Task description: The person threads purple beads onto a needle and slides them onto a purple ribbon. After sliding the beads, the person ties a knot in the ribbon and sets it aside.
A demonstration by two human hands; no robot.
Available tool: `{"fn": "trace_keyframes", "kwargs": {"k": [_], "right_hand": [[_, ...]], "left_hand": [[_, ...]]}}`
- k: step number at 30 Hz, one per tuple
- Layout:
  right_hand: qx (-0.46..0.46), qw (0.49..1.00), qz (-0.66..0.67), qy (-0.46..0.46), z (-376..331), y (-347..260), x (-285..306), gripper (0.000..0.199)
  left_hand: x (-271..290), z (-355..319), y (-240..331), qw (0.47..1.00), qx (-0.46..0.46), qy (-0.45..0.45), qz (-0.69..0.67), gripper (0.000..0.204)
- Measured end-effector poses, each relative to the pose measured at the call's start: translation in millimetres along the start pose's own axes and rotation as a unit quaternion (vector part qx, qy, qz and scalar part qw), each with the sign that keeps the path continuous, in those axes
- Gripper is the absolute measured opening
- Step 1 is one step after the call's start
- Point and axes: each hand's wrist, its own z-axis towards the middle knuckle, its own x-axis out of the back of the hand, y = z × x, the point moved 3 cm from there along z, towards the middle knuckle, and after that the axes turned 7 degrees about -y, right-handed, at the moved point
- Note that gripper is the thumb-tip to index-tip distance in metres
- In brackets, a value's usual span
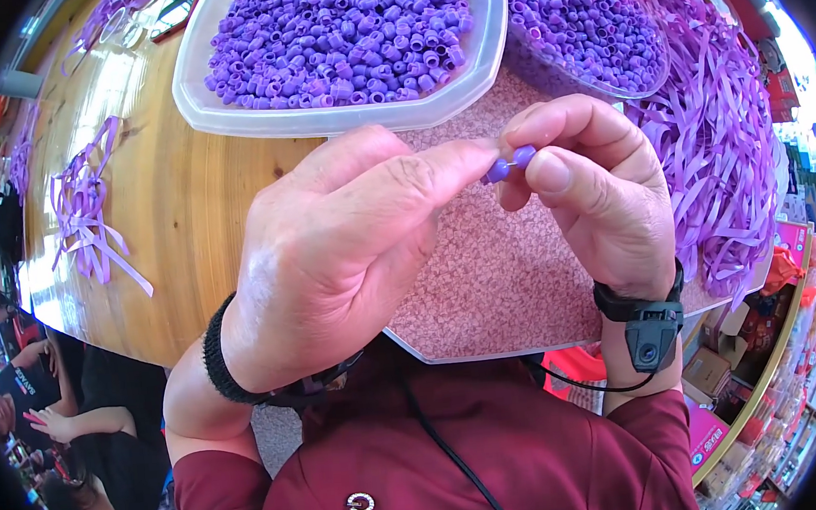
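Note:
My left hand (347,212) is closed, its thumb and index finger pinching a small purple plastic cap (499,171). Facing it, my right hand (604,182) pinches a second purple cap (524,157) between thumb and index finger. The two caps are almost end to end, with a thin shiny bit between them; whether they are joined I cannot tell. Both hands are above a pink speckled board (506,276). Just beyond them stands a translucent tub (349,119) holding a heap of small hollow purple caps (343,39).
A clear round container (558,85) of similar purple pieces stands at the far right. Beside it lies a big pile of purple ribbons (716,154). More ribbon strips (88,208) rest on the wooden table (176,225) at left. Two people (87,434) are at the left edge.

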Motion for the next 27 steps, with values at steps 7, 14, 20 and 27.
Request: {"fn": "trace_keyframes", "kwargs": {"k": [7, 14, 20, 27], "right_hand": [[0.039, 0.982, -0.183, 0.023, -1, -1, -5, 0.019], [0.020, 0.969, -0.243, 0.034, -7, -2, -7, 0.012], [0.037, 0.844, -0.534, -0.039, -39, -23, -9, 0.017], [-0.017, 0.638, -0.763, 0.099, -111, -23, 21, 0.040]], "left_hand": [[-7, 1, 3, 0.998, 0.042, 0.026, -0.042, 0.029], [-8, 1, -5, 0.999, 0.009, -0.046, 0.002, 0.030], [-3, 1, -8, 0.999, -0.005, 0.040, -0.022, 0.025], [-10, 2, -1, 0.999, 0.010, 0.003, -0.035, 0.024]]}}
